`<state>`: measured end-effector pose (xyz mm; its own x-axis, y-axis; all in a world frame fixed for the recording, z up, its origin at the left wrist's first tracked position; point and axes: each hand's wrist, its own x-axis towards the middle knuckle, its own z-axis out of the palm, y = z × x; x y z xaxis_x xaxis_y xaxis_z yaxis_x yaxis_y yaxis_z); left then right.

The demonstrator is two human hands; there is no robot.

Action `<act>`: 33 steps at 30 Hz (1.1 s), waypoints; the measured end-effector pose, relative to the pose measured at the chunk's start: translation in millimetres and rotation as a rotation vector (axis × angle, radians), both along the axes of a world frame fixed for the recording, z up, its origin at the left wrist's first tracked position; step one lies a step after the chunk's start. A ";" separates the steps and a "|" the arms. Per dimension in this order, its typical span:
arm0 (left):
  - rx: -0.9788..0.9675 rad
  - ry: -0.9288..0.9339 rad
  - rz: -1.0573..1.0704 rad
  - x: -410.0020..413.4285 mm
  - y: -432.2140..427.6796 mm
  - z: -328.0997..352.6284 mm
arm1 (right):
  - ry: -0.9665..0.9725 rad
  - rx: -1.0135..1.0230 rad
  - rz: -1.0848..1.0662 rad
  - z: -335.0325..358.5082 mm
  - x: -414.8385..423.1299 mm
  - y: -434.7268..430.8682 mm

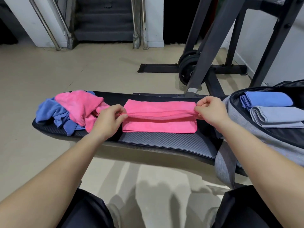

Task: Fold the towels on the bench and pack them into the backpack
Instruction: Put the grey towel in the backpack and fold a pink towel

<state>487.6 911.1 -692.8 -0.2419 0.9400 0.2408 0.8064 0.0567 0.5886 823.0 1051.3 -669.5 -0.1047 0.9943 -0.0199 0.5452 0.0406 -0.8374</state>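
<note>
A pink towel (158, 127) lies lengthwise across the middle of the black bench (164, 142), partly folded over itself. My left hand (108, 120) pinches its raised fold at the left end, and my right hand (211, 112) pinches the same fold at the right end. At the bench's left end sits a loose heap: a crumpled pink towel (79, 104) on top of a crumpled blue towel (49, 111). An open grey backpack (263, 139) rests on the right end, holding a folded blue towel (268, 98) and a folded grey towel (278, 116).
Behind the bench stand a dark metal rack frame (212, 46) and stacked weight plates (187, 66) on the beige floor. Stairs with metal handrails (105, 18) rise at the back. My dark-clothed knees (85, 211) are below the bench's near edge.
</note>
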 end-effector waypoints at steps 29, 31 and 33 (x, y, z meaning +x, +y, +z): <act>-0.090 0.386 0.085 55.8 42.5 9.7 | -0.604 0.343 0.250 -6.0 -42.7 -5.3; -0.124 0.306 0.023 76.8 63.8 0.6 | -0.571 0.360 0.324 -15.8 -66.2 -2.6; -0.190 0.326 -0.035 90.1 80.1 -11.7 | -0.601 0.301 0.427 -32.4 -86.9 -1.5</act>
<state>577.7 991.2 -704.5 -0.1484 0.9816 0.1204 0.9530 0.1095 0.2824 736.1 1049.9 -701.9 -0.5345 0.8423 0.0690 0.7865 0.5256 -0.3242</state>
